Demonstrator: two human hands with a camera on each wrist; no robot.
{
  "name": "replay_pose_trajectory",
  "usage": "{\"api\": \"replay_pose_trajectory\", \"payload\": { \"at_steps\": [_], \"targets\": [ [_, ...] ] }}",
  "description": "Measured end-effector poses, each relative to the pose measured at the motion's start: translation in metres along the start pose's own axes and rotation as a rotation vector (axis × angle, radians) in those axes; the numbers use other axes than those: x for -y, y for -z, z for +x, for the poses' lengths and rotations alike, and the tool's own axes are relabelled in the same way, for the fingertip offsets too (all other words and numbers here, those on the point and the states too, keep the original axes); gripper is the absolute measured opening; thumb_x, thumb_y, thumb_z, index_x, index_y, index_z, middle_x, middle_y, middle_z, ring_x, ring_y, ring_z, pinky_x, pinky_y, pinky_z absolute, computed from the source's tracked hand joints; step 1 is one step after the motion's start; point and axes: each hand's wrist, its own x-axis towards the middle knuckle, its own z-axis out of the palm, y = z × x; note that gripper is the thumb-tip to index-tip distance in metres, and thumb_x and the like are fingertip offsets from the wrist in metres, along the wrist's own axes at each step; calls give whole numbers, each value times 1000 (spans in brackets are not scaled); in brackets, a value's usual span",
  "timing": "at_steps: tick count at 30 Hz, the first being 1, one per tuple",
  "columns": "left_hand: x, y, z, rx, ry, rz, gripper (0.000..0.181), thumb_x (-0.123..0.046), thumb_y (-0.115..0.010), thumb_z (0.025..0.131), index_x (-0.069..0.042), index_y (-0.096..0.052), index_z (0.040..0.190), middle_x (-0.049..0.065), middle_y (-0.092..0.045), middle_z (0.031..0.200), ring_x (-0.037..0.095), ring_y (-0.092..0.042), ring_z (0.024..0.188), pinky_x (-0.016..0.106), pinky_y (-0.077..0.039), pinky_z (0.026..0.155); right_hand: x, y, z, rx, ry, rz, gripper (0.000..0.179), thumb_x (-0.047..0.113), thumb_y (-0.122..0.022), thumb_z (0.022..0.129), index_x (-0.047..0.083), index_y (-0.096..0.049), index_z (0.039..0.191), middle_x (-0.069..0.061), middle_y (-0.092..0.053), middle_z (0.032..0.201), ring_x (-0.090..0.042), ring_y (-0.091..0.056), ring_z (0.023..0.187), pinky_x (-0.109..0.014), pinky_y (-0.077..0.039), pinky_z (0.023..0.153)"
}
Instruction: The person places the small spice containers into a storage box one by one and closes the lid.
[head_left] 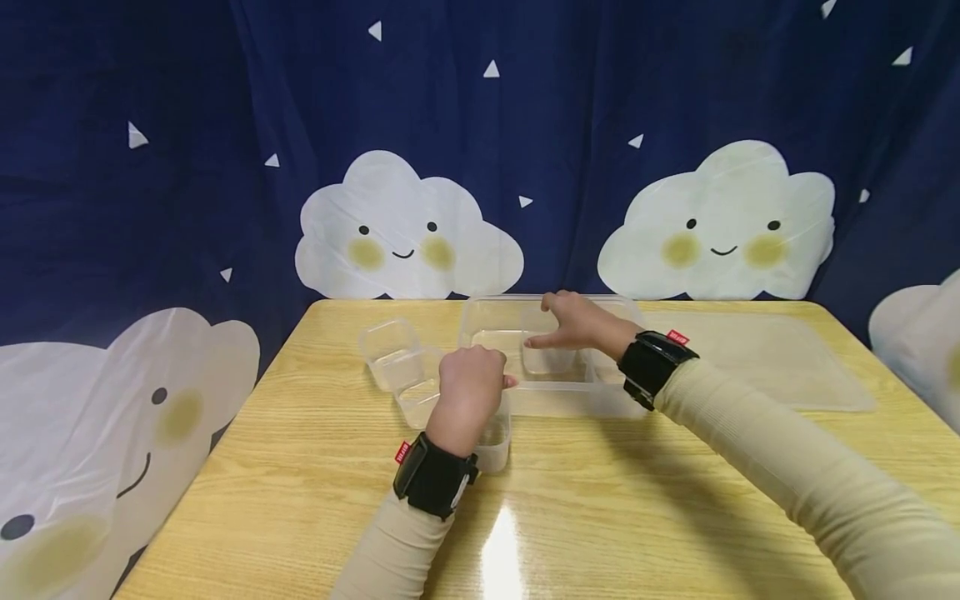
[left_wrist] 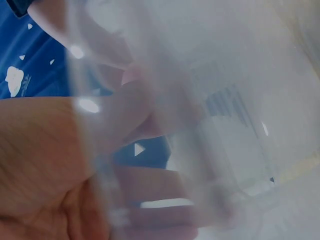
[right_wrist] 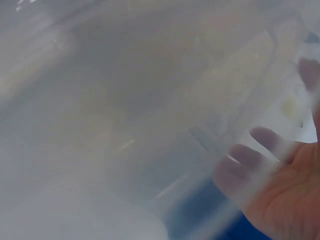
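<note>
My left hand (head_left: 472,383) reaches down over a small clear plastic container (head_left: 492,457), its fingers bent around the far part, and seems to grip it. Through blurred clear plastic (left_wrist: 240,65) the left wrist view shows the thumb and fingers. A large clear bin (head_left: 555,398) stands at the back of the table, with another small clear container (head_left: 550,360) inside. Over that one is my right hand (head_left: 576,323), thumb and fingers spread wide apart. Cloudy plastic (right_wrist: 125,100) fills most of the right wrist view; whether those fingertips touch the container is unclear.
More small clear containers (head_left: 390,343) stand left of the bin, close together. A flat translucent lid (head_left: 780,358) lies on the wooden table (head_left: 300,500) at right. A dark blue curtain (head_left: 562,100) with white clouds hangs behind.
</note>
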Motion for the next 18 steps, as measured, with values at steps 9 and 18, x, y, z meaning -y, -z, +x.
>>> {"api": "replay_pose_trajectory", "payload": {
  "at_steps": [9,18],
  "targets": [
    [-1,2,-1,3,6,7,40,-52,-63,91,-21,-78,112,2,-75,91,24,-72,86,37,-55,64,0,-3,3,22,-35,-39,70,46,-75,91,-12,-57,126,-30,-61,127,-41,-61,115,-50,-48,99],
    [-1,1,-2,-30,3,-4,37,-51,-66,90,-22,-79,108,2,-75,89,25,-72,85,37,-55,63,-1,-5,5,5,-82,-76,67,48,-73,91,-9,-59,124,-26,-64,126,-39,-63,113,-51,-51,96]
  ]
}}
